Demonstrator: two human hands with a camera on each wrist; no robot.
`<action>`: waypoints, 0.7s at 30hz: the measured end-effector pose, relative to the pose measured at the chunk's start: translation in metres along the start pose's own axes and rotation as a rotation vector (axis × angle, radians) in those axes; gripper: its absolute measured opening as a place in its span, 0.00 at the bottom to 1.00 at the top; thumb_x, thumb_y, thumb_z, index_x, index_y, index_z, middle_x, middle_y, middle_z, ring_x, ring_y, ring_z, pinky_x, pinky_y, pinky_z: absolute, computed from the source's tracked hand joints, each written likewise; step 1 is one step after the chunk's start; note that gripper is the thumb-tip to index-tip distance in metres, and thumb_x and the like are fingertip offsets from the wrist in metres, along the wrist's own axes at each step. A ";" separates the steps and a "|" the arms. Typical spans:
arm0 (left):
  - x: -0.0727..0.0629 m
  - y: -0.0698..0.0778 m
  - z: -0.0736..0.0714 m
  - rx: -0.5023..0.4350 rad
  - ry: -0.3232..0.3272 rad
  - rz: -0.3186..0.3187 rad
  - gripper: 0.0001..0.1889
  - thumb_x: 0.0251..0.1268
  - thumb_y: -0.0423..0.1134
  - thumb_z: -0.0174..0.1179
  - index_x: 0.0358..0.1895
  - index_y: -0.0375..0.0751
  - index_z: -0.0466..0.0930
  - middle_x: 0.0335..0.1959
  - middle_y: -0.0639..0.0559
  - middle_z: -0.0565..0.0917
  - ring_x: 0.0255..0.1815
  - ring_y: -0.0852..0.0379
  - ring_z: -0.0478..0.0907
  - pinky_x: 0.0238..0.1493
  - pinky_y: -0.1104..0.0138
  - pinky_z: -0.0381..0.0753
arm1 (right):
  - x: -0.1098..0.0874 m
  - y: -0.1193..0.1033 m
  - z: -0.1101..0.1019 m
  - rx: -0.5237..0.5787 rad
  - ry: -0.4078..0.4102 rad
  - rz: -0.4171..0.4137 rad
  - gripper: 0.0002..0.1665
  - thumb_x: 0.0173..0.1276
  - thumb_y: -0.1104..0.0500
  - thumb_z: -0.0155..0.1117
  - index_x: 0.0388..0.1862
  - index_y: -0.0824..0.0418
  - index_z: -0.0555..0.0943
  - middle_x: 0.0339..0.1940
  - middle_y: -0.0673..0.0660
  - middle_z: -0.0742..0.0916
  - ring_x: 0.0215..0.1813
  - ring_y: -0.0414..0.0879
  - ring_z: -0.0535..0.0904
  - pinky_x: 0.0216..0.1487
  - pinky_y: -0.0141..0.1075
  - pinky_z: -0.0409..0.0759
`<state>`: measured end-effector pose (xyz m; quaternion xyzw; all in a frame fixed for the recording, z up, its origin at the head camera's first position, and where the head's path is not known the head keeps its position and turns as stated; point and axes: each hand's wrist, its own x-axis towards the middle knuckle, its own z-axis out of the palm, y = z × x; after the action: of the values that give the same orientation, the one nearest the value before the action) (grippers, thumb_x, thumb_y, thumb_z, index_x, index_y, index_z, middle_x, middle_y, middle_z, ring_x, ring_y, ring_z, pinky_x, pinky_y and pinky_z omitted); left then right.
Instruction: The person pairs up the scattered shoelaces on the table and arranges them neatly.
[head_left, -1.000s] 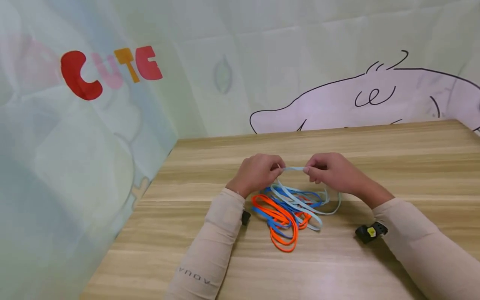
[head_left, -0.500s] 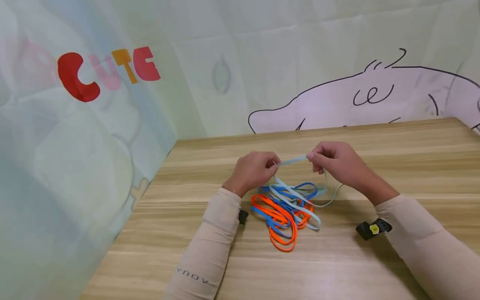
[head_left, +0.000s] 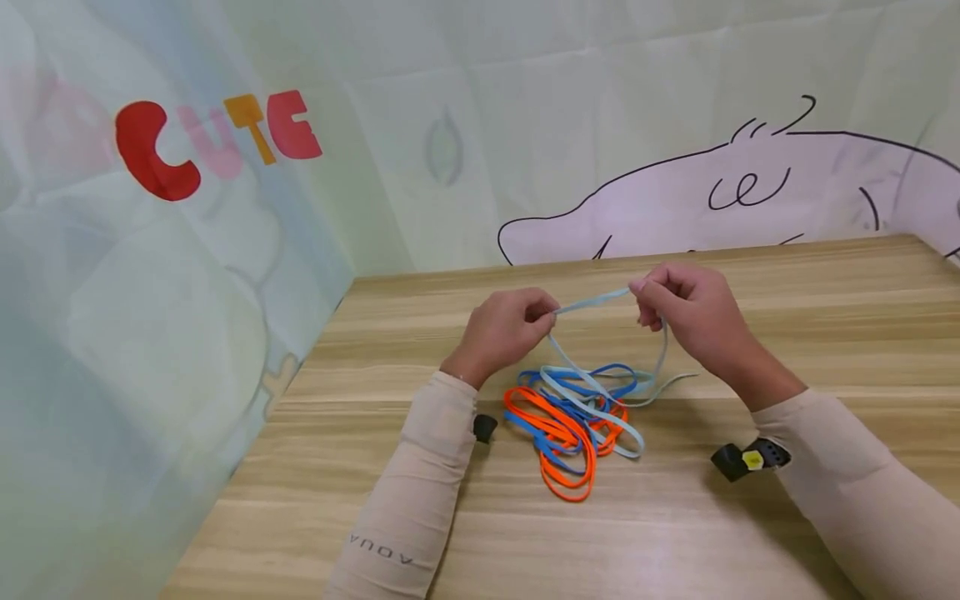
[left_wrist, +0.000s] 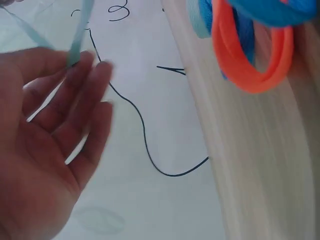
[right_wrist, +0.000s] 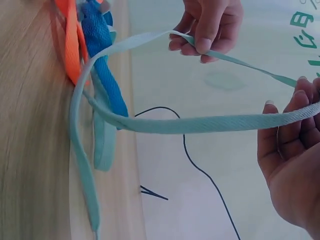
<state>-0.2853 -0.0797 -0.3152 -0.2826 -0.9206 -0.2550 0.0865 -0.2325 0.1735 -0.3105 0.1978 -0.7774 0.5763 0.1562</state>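
Note:
A pale mint-green shoelace (head_left: 596, 301) runs between both hands above the table. My left hand (head_left: 506, 332) pinches it between thumb and forefinger; in the left wrist view the other fingers (left_wrist: 95, 140) are loosely bent. Higher and to the right, my right hand (head_left: 693, 315) pinches another part of the lace, which sags from there to the tabletop. Under the hands lies a tangle of flat laces: an orange shoelace (head_left: 587, 467), a blue shoelace (head_left: 551, 454) and more of the mint lace (head_left: 633, 442). A tipped lace end (right_wrist: 95, 220) hangs in the right wrist view.
The wood-grain table (head_left: 750, 517) reaches back to a printed cloth wall (head_left: 555, 150). Another cloth wall (head_left: 135, 350) with coloured letters stands along the left edge. A black wrist camera (head_left: 738, 460) sits under the right forearm.
Both hands have risen away from the pile, the right further and to the right. The mint lace span between them has lengthened, and its tail end now shows on the table.

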 end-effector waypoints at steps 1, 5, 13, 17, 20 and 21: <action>0.000 0.000 0.000 -0.022 0.019 -0.001 0.09 0.73 0.41 0.60 0.47 0.45 0.87 0.37 0.58 0.86 0.37 0.62 0.79 0.42 0.66 0.79 | 0.000 -0.001 0.000 0.008 0.015 -0.007 0.18 0.77 0.55 0.60 0.29 0.67 0.77 0.24 0.60 0.81 0.29 0.52 0.77 0.31 0.34 0.80; 0.000 -0.001 0.000 -0.104 0.118 -0.002 0.08 0.72 0.40 0.60 0.47 0.43 0.86 0.36 0.57 0.87 0.36 0.61 0.80 0.41 0.67 0.79 | -0.001 -0.004 -0.001 0.049 0.073 -0.025 0.18 0.76 0.57 0.60 0.30 0.69 0.77 0.23 0.58 0.80 0.29 0.50 0.77 0.31 0.33 0.79; -0.001 -0.002 -0.001 -0.166 0.242 -0.004 0.09 0.72 0.39 0.60 0.47 0.43 0.88 0.35 0.55 0.87 0.34 0.60 0.80 0.36 0.68 0.79 | -0.001 -0.008 -0.005 0.120 0.144 -0.039 0.18 0.77 0.57 0.59 0.30 0.70 0.76 0.21 0.57 0.79 0.28 0.49 0.77 0.31 0.32 0.78; -0.001 -0.005 -0.002 -0.210 0.275 -0.008 0.09 0.70 0.38 0.61 0.46 0.42 0.88 0.34 0.55 0.87 0.34 0.59 0.80 0.38 0.67 0.80 | 0.001 -0.011 -0.006 0.210 0.154 -0.065 0.16 0.76 0.60 0.60 0.30 0.70 0.79 0.21 0.58 0.79 0.27 0.49 0.77 0.30 0.32 0.77; 0.000 -0.007 -0.002 -0.240 0.273 -0.029 0.09 0.70 0.38 0.61 0.46 0.42 0.88 0.34 0.55 0.87 0.35 0.59 0.80 0.39 0.66 0.80 | 0.001 -0.012 -0.008 0.233 0.145 -0.067 0.14 0.76 0.60 0.60 0.32 0.69 0.81 0.21 0.58 0.79 0.27 0.49 0.77 0.30 0.33 0.77; 0.000 -0.008 -0.002 -0.248 0.271 -0.037 0.09 0.70 0.38 0.61 0.46 0.42 0.88 0.34 0.55 0.87 0.35 0.59 0.80 0.40 0.65 0.80 | 0.001 -0.012 -0.008 0.226 0.145 -0.065 0.14 0.76 0.60 0.60 0.32 0.68 0.81 0.21 0.58 0.79 0.27 0.48 0.77 0.30 0.33 0.77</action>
<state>-0.2894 -0.0866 -0.3168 -0.2374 -0.8670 -0.4040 0.1696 -0.2275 0.1782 -0.2970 0.1970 -0.6874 0.6677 0.2071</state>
